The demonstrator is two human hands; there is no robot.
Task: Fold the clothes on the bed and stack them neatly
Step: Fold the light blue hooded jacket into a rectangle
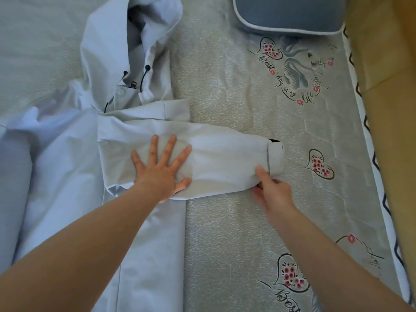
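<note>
While one jacket [67,154] lies on the bed's [225,244] left side, the left hand [161,166] presses flat on its one visible sleeve [213,163]; the right hand [271,190] apparently pinches the cuff [275,157]. One pillow [290,12] sits far right.

1. The hooded jacket [67,165] lies on the bed [225,233], over its left part, with the hood [135,41] at the far end
2. Its sleeve [213,163] stretches rightward from the body, flat on the mattress
3. The left hand [161,167] rests on the sleeve near the shoulder; the right hand [270,190] is at the cuff [275,159] (the sleeve's right end)
4. A pillow [290,14] sits far right, behind the sleeve
5. The floor [387,109] lies right of the bed
</note>
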